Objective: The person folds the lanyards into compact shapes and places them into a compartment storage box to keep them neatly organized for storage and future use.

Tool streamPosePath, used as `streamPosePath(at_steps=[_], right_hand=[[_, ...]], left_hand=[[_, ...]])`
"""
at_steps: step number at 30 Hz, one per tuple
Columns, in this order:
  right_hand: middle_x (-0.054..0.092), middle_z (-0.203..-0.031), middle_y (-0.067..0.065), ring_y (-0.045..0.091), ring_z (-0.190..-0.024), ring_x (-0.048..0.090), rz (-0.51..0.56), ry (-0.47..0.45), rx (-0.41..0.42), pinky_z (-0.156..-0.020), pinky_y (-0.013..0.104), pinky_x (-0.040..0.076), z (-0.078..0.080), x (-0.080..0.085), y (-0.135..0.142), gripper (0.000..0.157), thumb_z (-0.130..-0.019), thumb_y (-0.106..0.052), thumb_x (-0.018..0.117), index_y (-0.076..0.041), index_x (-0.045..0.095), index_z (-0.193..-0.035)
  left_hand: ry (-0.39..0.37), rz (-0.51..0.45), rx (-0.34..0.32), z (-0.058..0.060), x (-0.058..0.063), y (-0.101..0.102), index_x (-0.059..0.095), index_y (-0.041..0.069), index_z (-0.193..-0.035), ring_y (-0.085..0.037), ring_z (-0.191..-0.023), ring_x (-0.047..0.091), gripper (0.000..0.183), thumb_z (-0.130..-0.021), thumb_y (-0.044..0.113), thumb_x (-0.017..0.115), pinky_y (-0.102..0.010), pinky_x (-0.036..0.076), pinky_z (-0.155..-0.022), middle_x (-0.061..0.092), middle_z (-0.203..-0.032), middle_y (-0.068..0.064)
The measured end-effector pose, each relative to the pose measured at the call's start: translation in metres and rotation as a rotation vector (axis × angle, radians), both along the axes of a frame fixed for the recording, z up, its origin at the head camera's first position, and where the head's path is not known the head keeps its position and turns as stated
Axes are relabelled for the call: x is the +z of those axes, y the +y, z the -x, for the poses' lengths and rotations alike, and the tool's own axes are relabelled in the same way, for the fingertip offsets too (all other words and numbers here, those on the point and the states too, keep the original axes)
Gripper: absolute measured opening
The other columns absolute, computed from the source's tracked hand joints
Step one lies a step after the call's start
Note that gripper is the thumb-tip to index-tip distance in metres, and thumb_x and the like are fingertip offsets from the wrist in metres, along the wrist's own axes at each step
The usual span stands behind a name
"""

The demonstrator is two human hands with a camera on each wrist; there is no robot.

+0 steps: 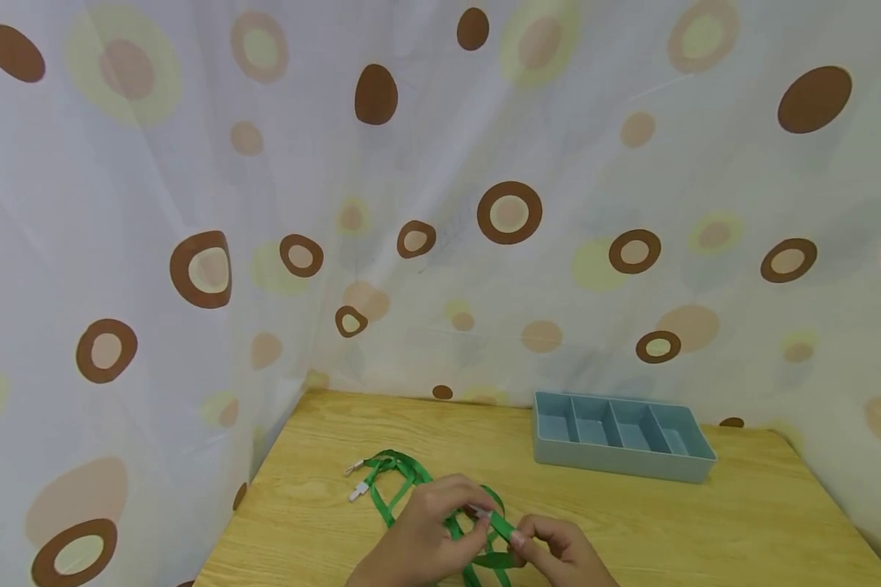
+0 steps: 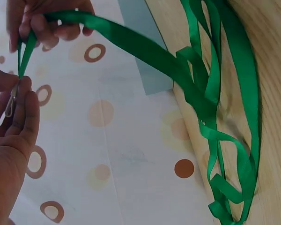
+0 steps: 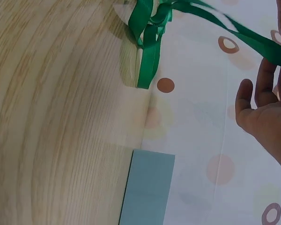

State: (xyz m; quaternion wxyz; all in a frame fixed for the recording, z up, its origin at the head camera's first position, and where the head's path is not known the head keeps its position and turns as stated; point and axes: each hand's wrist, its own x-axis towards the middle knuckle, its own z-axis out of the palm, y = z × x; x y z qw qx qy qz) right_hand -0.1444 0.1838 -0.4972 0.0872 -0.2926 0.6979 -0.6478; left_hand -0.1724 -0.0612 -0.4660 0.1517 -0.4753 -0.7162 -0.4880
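Green lanyards [image 1: 404,469] lie in a loose tangle on the table, left of the middle. One lanyard [image 2: 131,44] is raised between both hands. My left hand [image 1: 440,526] pinches its clip end, where a small metal clip [image 2: 11,104] shows among the fingers in the left wrist view. My right hand [image 1: 558,550] pinches the green strap a short way to the right of the left hand. From the right hand the strap runs down to the tangle. At the tangle's far left lie a metal hook [image 1: 354,468] and a white clip [image 1: 359,491].
A grey-blue tray [image 1: 624,461] with several compartments stands at the back right of the wooden table [image 1: 763,522]. Behind and beside the table hangs a white curtain [image 1: 440,163] with brown and yellow spots.
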Motion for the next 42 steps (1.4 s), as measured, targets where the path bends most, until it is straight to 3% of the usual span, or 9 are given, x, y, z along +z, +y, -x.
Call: streamPosePath(at_steps=[9,14,18,23,29,34,37,39,42], right_hand=[[0.055,-0.080,0.016,0.014,-0.075,0.058,0.008,-0.017,-0.020,-0.072,0.032,0.053,0.001,0.000,0.021,0.030,-0.114,-0.003,0.042,0.005,0.057,-0.089],[0.046,-0.078,0.020,0.029,-0.069,0.047,0.017,-0.042,0.018,-0.066,0.038,0.047,0.000,0.001,0.031,0.032,-0.114,-0.003,0.040,0.007,0.053,-0.086],[0.048,-0.079,0.022,0.025,-0.070,0.052,0.000,-0.075,0.041,-0.066,0.036,0.049,-0.001,0.002,0.039,0.034,-0.115,-0.005,0.040,0.008,0.055,-0.087],[0.051,-0.080,0.024,0.028,-0.069,0.052,-0.003,-0.035,0.076,-0.064,0.036,0.051,-0.001,0.001,0.051,0.030,-0.113,0.000,0.039,0.008,0.058,-0.091],[0.042,-0.077,0.025,0.036,-0.062,0.033,0.100,-0.115,0.203,-0.048,0.045,0.030,0.000,-0.001,0.064,0.031,-0.114,0.003,0.034,0.012,0.056,-0.095],[0.041,-0.079,0.028,0.017,-0.063,0.048,0.121,-0.143,0.261,-0.047,0.045,0.030,0.000,-0.004,0.073,0.027,-0.111,0.007,0.034,0.013,0.054,-0.093],[0.042,-0.080,0.026,0.000,-0.078,0.058,0.092,-0.119,0.272,-0.051,0.032,0.041,0.002,-0.006,0.081,0.022,-0.109,0.009,0.038,0.010,0.054,-0.092],[0.044,-0.081,0.025,-0.003,-0.083,0.060,0.083,-0.083,0.286,-0.057,0.027,0.048,0.003,-0.007,0.085,0.020,-0.106,0.013,0.039,0.009,0.053,-0.093],[0.055,-0.079,0.011,-0.002,-0.082,0.059,0.081,-0.129,0.321,-0.064,0.019,0.049,0.003,-0.008,0.092,0.012,-0.102,0.014,0.044,0.010,0.054,-0.097]], left_hand=[[-0.047,-0.047,0.109,0.005,0.011,-0.012,0.075,0.012,-0.110,-0.008,-0.091,0.072,0.019,-0.100,-0.003,0.068,-0.027,0.064,-0.080,0.076,-0.107,-0.005],[-0.045,-0.060,0.122,0.005,0.012,-0.015,0.076,0.010,-0.110,-0.010,-0.092,0.074,0.020,-0.099,-0.005,0.068,-0.027,0.064,-0.080,0.077,-0.107,-0.006],[-0.054,-0.066,0.160,0.006,0.010,-0.019,0.077,0.011,-0.110,-0.011,-0.092,0.074,0.019,-0.099,-0.003,0.069,-0.028,0.065,-0.080,0.077,-0.109,-0.001],[-0.043,-0.089,0.200,0.011,0.009,-0.025,0.077,0.011,-0.110,-0.011,-0.091,0.074,0.021,-0.098,-0.005,0.070,-0.028,0.065,-0.080,0.077,-0.108,-0.001],[-0.009,-0.114,0.236,0.015,0.008,-0.032,0.077,0.009,-0.109,-0.012,-0.092,0.074,0.024,-0.094,-0.009,0.071,-0.029,0.065,-0.079,0.077,-0.106,-0.006],[0.034,-0.166,0.296,0.020,0.010,-0.039,0.077,0.007,-0.106,-0.009,-0.090,0.073,0.027,-0.090,-0.015,0.072,-0.030,0.065,-0.076,0.077,-0.104,-0.005],[0.063,-0.199,0.331,0.023,0.012,-0.044,0.076,0.006,-0.105,-0.012,-0.087,0.074,0.029,-0.089,-0.017,0.072,-0.027,0.064,-0.076,0.076,-0.103,-0.006],[0.077,-0.222,0.347,0.024,0.014,-0.048,0.076,0.005,-0.105,-0.015,-0.086,0.074,0.029,-0.087,-0.018,0.072,-0.025,0.064,-0.077,0.076,-0.103,-0.007],[0.096,-0.249,0.369,0.024,0.017,-0.053,0.075,0.005,-0.105,-0.019,-0.086,0.075,0.033,-0.084,-0.022,0.071,-0.024,0.064,-0.077,0.075,-0.104,-0.007]])
